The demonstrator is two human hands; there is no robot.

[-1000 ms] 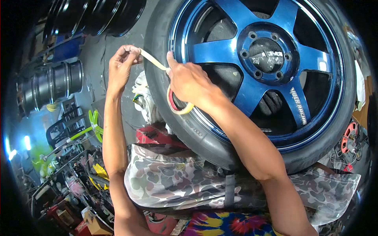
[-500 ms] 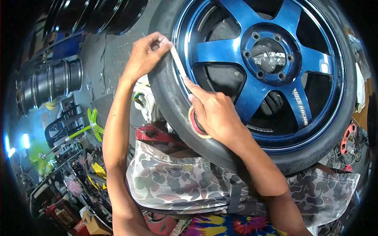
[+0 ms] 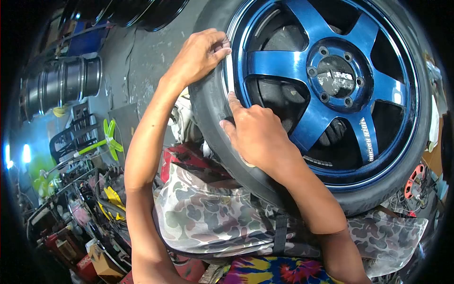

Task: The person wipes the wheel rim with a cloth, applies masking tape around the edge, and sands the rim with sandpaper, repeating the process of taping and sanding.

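Silver rims [image 3: 61,94] stacked far left. Left hand [image 3: 201,52] has its fingertips clamped on the tape strip [image 3: 229,71] at the tire [image 3: 210,111] edge, beside the blue wheel [image 3: 331,80]. Right hand [image 3: 257,135] sits nearer, thumb pressing the strip and fingers curled over the tape roll [image 3: 246,164], which is mostly hidden.

Probably a wheel workshop: bare rims [image 3: 61,92], cluttered tools [image 3: 75,208], concrete floor [image 3: 142,61].

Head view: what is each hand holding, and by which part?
Left hand pinches the upper end of a pale masking-tape strip against the black tyre by the blue rim. Right hand presses it lower down; its palm's contents are hidden.
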